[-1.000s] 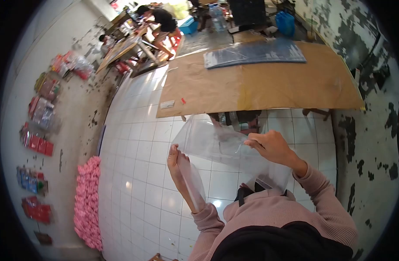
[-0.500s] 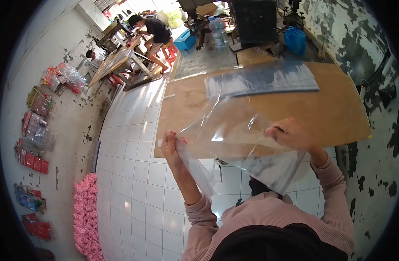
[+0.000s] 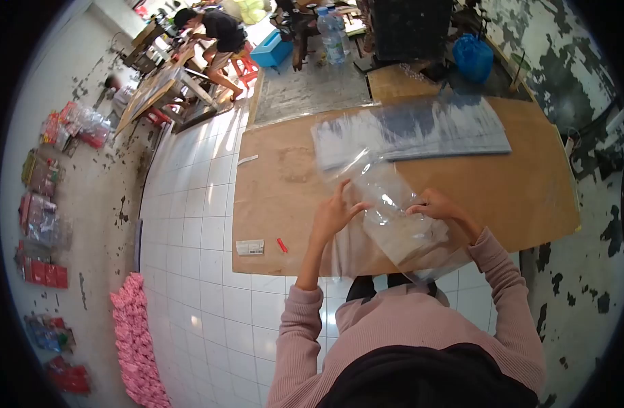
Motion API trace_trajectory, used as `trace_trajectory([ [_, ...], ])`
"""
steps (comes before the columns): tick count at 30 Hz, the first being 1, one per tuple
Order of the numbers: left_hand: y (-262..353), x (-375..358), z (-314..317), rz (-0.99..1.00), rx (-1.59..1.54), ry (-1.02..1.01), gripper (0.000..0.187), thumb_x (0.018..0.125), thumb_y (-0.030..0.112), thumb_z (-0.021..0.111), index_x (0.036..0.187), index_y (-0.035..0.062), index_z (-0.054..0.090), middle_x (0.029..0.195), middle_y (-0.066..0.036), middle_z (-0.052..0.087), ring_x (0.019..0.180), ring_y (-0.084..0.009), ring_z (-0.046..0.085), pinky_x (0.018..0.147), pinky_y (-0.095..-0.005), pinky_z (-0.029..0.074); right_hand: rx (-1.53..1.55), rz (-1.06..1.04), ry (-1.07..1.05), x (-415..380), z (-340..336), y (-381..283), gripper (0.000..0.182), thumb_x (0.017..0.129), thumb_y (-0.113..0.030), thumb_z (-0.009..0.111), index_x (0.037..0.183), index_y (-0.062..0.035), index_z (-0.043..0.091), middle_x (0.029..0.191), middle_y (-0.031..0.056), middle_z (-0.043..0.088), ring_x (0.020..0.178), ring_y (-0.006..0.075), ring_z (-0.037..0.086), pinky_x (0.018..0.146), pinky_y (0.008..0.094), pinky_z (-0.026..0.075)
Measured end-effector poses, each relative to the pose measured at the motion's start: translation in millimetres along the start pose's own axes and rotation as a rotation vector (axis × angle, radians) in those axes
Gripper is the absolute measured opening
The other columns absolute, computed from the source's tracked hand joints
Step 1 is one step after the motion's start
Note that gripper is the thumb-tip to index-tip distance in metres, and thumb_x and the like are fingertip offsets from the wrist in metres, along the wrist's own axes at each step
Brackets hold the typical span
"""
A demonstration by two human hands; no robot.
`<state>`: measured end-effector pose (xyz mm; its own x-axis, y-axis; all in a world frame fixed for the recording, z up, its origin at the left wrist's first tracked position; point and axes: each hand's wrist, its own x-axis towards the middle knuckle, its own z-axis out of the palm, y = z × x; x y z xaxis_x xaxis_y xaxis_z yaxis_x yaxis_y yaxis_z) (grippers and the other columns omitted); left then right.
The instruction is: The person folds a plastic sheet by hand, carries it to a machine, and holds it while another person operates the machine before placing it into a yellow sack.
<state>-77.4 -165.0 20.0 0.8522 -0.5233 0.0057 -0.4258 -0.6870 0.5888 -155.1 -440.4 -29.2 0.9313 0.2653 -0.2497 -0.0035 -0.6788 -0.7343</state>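
Note:
A clear plastic sheet point(image 3: 386, 194) lies partly folded and glossy over the front of the brown-covered table point(image 3: 278, 197), with its lower edge hanging past the table's front. My left hand point(image 3: 333, 212) is at the sheet's left side, thumb and forefinger spread apart, holding nothing. My right hand point(image 3: 440, 206) pinches the sheet on its right side. Behind both hands sits a flat stack of clear sheets point(image 3: 420, 129), its top streaked grey and white. Left of my left hand lie a small red piece point(image 3: 282, 245) and a white printed label point(image 3: 250, 247).
Water bottles point(image 3: 332, 41), a blue bag point(image 3: 473, 58) and a black box-like thing point(image 3: 412, 30) stand beyond the table. A co-worker point(image 3: 220, 37) bends over another table at far left. Pink bundled material point(image 3: 135, 340) lies along the left wall.
The raised, stretched plastic sheet has come down onto the table. My left hand has moved right and its fingers have spread. The red piece and label now show on the table.

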Motion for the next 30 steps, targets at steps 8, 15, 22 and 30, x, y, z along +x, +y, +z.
trace_trajectory([
  [8,-55.2,54.5,33.2,0.199,0.057,-0.144,0.03,0.074,0.036,0.062,0.084,0.0085,0.053,0.07,-0.011,0.061,0.067,-0.0313,0.059,0.056,-0.0412,0.044,0.123,0.075,0.342,-30.5,43.4,-39.2,0.043,0.069,-0.038,0.068,0.078,0.0026,0.056,0.063,0.0157,0.056,0.056,0.0283,0.053,0.052,0.0357,0.04],
  [15,-71.2,100.9,-10.0,0.168,0.205,-0.02,0.025,0.079,0.034,0.056,0.082,0.0095,0.053,0.064,-0.012,0.059,0.063,-0.0306,0.058,0.052,-0.0398,0.041,0.055,0.288,0.474,-38.6,75.9,-46.8,0.05,0.068,-0.032,0.07,0.096,0.0032,0.048,0.072,0.0185,0.056,0.063,0.0292,0.056,0.057,0.0352,0.041],
  [22,-66.5,152.0,-9.7,0.351,0.392,0.056,0.023,0.077,0.032,0.059,0.082,0.0106,0.051,0.058,-0.012,0.058,0.057,-0.0319,0.058,0.049,-0.0407,0.042,0.177,0.379,0.578,-31.2,75.2,-60.4,0.037,0.072,-0.032,0.066,0.083,0.0007,0.051,0.073,0.0166,0.06,0.066,0.0322,0.057,0.059,0.0377,0.043],
  [30,-11.5,137.4,-3.0,0.588,0.548,-0.129,0.06,0.071,0.033,0.065,0.124,0.0206,0.041,0.064,-0.013,0.06,0.062,-0.0313,0.06,0.053,-0.0401,0.045,0.255,0.488,0.617,-24.8,81.5,-64.5,0.029,0.069,-0.027,0.067,0.068,-0.0014,0.054,0.067,0.0096,0.062,0.064,0.0253,0.059,0.06,0.0348,0.043],
])
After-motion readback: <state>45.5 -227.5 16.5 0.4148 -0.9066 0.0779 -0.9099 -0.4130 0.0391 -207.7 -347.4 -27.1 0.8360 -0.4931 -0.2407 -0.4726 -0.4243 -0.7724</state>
